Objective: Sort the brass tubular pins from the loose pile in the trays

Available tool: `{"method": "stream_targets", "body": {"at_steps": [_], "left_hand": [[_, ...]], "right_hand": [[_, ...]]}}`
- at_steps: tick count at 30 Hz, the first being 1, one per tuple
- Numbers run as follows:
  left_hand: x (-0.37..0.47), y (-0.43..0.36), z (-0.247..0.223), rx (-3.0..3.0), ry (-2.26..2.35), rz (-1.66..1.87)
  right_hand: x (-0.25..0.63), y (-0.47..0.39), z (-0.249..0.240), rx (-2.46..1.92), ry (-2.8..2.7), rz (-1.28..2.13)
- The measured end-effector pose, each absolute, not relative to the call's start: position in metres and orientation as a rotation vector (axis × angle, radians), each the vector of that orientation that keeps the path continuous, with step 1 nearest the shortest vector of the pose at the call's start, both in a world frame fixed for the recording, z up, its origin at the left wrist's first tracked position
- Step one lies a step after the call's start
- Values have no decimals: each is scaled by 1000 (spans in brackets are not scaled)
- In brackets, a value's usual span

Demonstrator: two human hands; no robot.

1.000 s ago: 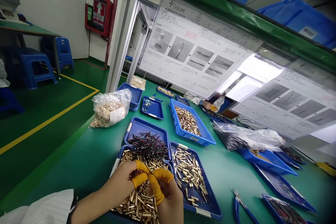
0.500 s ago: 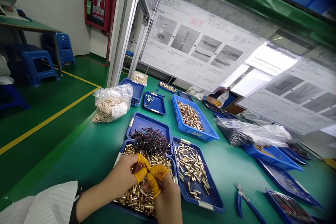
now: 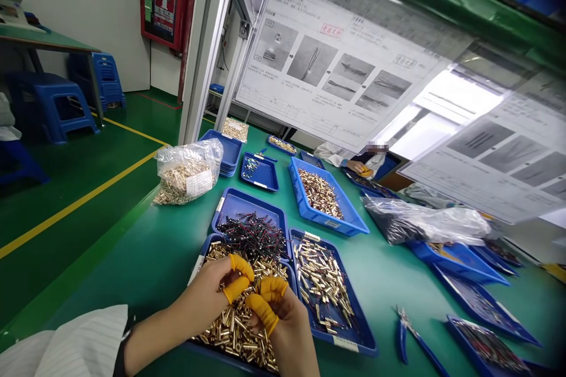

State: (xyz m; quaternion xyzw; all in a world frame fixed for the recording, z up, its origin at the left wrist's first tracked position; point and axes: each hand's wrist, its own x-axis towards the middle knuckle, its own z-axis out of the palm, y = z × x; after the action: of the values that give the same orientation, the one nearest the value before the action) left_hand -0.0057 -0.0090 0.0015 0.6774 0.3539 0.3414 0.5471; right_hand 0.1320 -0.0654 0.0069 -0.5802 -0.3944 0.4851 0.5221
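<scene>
Head view: looks down over a green bench (image 3: pixel 168 253); darkens at the right-hand corners.
Left hand (image 3: pixel 210 290): bends thumb and finger, both in yellow finger cots (image 3: pixel 241 267), toward each other above the near tray (image 3: pixel 292 280); cannot tell if gripping, with too little visible between the tips.
Left sleeve (image 3: pixel 75 344): runs out of view at the lower left.
Right hand (image 3: pixel 285 318): curls just beside the left hand, with thumb and finger drawn in; cannot tell if gripping; cut off below by the bottom edge.
Brass-coloured sleeves (image 3: pixel 236 336): fill the near tray beneath both hands; partly hidden by them.
Dark wires (image 3: pixel 254 235): lie tangled in the tray just beyond; too dense to separate by eye.
Brass-coloured pieces (image 3: pixel 325 283): lie loose in the right tray (image 3: pixel 366 341); too small for fine detail.
Clear bag (image 3: pixel 188 177): sits on the left; unreadable on its label.
Pliers (image 3: pixel 403 333): lie right of the right tray; cut off at one handle.
Instruction sheets (image 3: pixel 327 70): hang above; illegible in the small print.
Co-worker's hand (image 3: pixel 356 166): shows small at the far side; cannot tell if holding anything.
</scene>
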Motion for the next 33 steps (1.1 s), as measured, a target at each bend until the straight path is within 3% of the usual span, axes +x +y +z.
{"method": "stream_targets", "body": {"at_steps": [8, 17, 24, 33], "left_hand": [[-5, -6, -4, 1414, 829, 850], [-6, -5, 2, 1600, 836, 884], [-6, -6, -1, 1683, 866, 863], [-5, -8, 6, 1735, 903, 828]], "right_hand": [[126, -68, 7, -1464, -907, 923], [140, -74, 7, -1492, -1425, 642], [134, -76, 9, -1502, -1504, 450], [141, -75, 8, -1548, -1641, 460]]}}
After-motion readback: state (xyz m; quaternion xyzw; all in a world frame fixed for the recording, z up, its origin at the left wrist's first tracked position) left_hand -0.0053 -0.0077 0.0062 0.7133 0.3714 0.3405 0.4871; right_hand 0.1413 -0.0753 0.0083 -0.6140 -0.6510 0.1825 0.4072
